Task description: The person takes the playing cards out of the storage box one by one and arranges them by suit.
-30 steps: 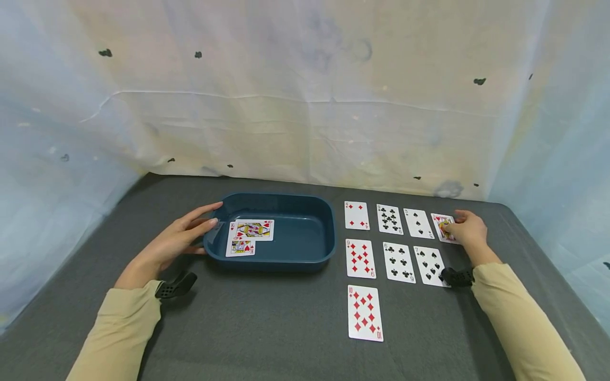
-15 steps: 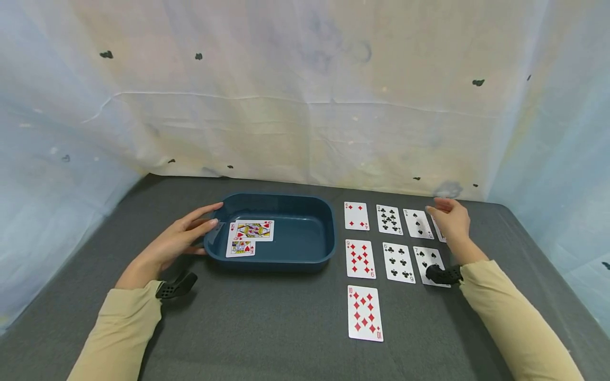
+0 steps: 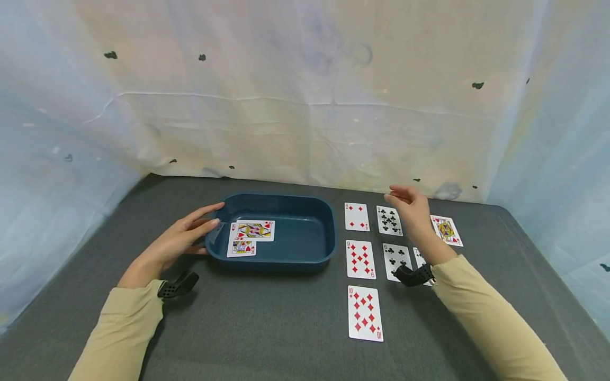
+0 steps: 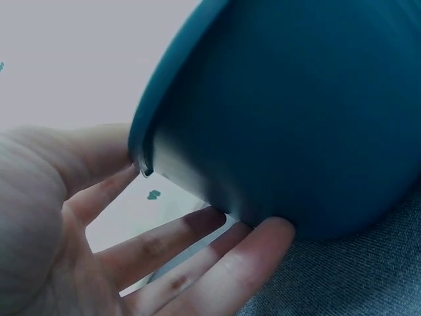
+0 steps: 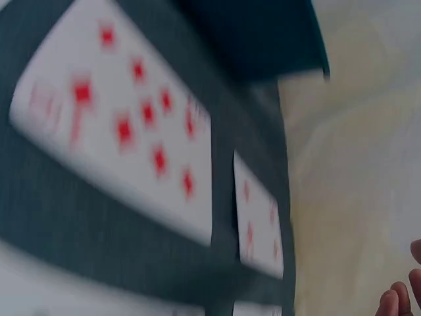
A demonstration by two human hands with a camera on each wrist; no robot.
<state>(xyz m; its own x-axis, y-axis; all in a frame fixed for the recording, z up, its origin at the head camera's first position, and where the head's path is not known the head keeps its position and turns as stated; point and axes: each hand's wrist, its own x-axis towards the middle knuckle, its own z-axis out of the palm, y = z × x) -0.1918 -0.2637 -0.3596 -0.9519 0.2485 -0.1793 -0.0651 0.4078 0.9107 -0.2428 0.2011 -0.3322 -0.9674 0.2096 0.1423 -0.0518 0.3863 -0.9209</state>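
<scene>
My left hand rests at the left end of a dark blue rectangular tray, thumb and fingers touching its rim and outer wall. The left wrist view shows the fingertips against that wall. Inside the tray, a queen of hearts overlaps a king of hearts. My right hand is over the back row of playing cards, fingers relaxed with nothing in them. It hides one back-row card and overlaps the nine of clubs. At the row's right end lies a face card.
Left of the nine of clubs lies the four of diamonds. In front are the nine of diamonds, six of clubs and a partly covered card. Nearest is the ten of diamonds. A pale cloth hangs behind the table.
My right hand has moved left from the face card, across the back row, leaving that card uncovered on the table. My left hand and the tray have stayed in place.
</scene>
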